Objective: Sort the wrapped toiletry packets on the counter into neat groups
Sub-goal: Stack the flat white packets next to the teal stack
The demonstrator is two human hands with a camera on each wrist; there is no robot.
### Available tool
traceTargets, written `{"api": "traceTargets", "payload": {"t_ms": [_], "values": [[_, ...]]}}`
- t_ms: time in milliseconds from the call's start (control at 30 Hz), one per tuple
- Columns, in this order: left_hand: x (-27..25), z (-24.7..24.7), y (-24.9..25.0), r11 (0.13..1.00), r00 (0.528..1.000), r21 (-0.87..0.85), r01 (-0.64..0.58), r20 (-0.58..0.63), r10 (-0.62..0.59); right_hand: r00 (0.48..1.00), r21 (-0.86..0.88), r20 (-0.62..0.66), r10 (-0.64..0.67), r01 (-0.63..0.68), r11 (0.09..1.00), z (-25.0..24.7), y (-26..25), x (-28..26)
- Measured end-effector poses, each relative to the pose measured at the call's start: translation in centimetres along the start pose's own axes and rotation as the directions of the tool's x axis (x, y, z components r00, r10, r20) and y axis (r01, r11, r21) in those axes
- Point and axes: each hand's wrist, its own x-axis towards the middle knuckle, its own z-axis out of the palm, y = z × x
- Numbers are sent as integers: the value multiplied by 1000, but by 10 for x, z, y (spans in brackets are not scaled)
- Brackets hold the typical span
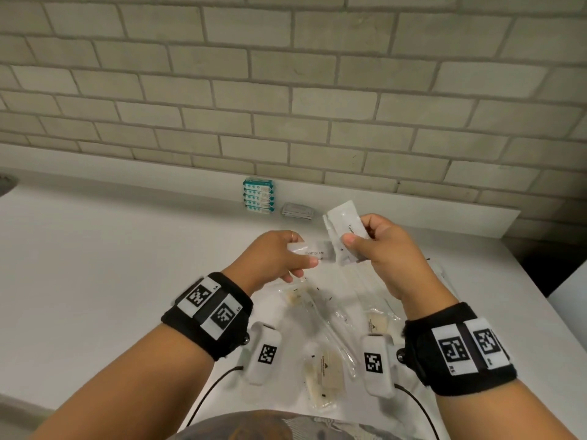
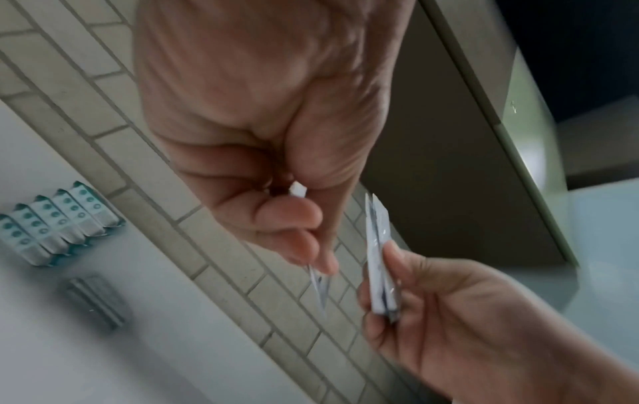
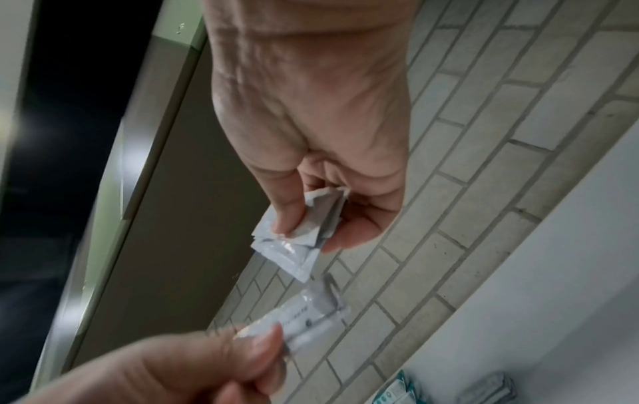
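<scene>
Gathering toothpaste packets, mid-air above the counter.
Left hand pinches one toothpaste packet, long axis level, pointing right toward the small stack gripped upright-tilted in the right hand. Judged next: turn the single to match, slide it onto the stack, edges squared.

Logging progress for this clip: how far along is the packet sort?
Done: teal packets and grey packets sit grouped by the wall. In hand: left hand pinches one toothpaste packet; right hand holds a small stack. Left: clear-wrapped items scattered near the counter's front.
</scene>
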Motion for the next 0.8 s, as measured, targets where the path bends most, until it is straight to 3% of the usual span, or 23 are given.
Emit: {"api": "traceTargets", "payload": {"t_ms": [167, 333, 433, 600, 800], "values": [[1, -5, 15, 986, 991, -114, -125, 21, 128, 997, -77, 65, -29, 34, 996, 14, -2, 0], [1, 0, 14, 938, 981, -315, -148, 76, 180, 1000, 159, 3, 12, -12, 987, 23, -4, 0], [0, 9, 10, 922, 973, -343, -179, 79, 219, 998, 235, -57, 32, -18, 972, 28, -4, 0], [1, 11, 0, 885, 987, -442, -147, -12, 158, 988, 328, -126, 91, -45, 944, 23, -3, 0], [2, 13, -2, 885, 991, -447, -131, -48, 122, 989, 354, -99, 110, -68, 933, 20, -1, 1]]}}
